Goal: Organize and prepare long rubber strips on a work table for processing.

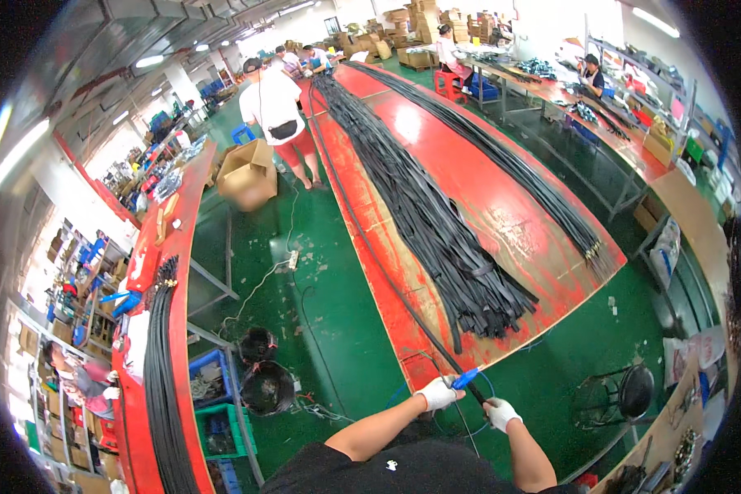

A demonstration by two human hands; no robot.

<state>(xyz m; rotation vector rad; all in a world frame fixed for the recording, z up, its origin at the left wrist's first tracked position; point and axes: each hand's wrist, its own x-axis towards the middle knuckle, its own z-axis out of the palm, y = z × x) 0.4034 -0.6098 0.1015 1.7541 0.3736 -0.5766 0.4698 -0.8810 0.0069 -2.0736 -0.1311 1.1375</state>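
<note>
Fingers of the white-gloved left hand (438, 393): curled shut around a small bright-blue object (466, 379), type unclear, just over the end of a long black tube (403, 295). Fingers of the white-gloved right hand (501, 413): bent, touching the same tube near its lower end; too small to tell how tightly closed. Tube runs from between the hands up along the left edge of the long red surface (461, 165). Thin metal rod (468, 428) slants down below the hands.

Surroundings, left to right: narrow red surface (179, 239) carrying a bundle of long black tubes with brass-coloured tips (163, 370). Under it, a blue plastic crate (224, 366) and a green plastic crate (247, 428), one above the other in view. Black round bin (253, 393) on the green floor beside them. Open brown cardboard box (247, 177), next to a standing person in a white shirt (272, 99). On the long surface, a thick spread of flat black strips (436, 239), then a slimmer black tube bundle (514, 169), well apart. Far right, a black round-seated stool (636, 391).
</note>
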